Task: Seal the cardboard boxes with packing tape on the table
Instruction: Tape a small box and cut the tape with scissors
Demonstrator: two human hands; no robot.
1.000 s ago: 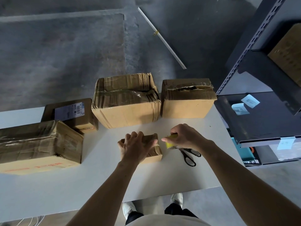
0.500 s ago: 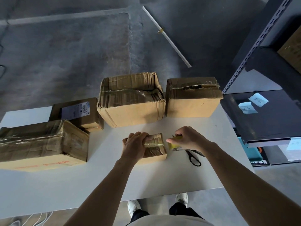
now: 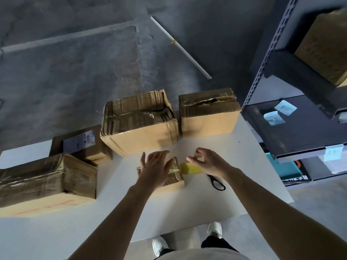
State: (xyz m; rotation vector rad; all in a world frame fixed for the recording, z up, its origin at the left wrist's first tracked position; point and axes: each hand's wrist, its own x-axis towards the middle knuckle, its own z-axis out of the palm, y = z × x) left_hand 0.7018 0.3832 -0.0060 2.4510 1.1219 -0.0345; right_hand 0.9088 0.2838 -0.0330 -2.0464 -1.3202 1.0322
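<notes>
From the head camera, the left hand hovers with its fingers spread and straight, holding nothing, right over the small box that sits on the desk under it. The right hand hangs just beside it with fingers loosely curled above the yellow tape roll. I cannot tell whether the thumb and forefinger pinch a thin strip or hold nothing. The roll lies touching or nearly touching the box's right edge, and a glossy strip seems to run from it onto the box top. The step in hand looks like laying and smoothing tape across this box. To do it well, the left palm should press flat on the strip and sweep toward the right hand, so no bubbles or creases stay. The right hand should keep the strip taut and in line with the seam before cutting. The scissors lie just under the right wrist, easy to reach. Two bigger boxes stand beyond the fingertips and two more well out from the left hand. The torn top of the box beyond the right hand probably needs tape too.
</notes>
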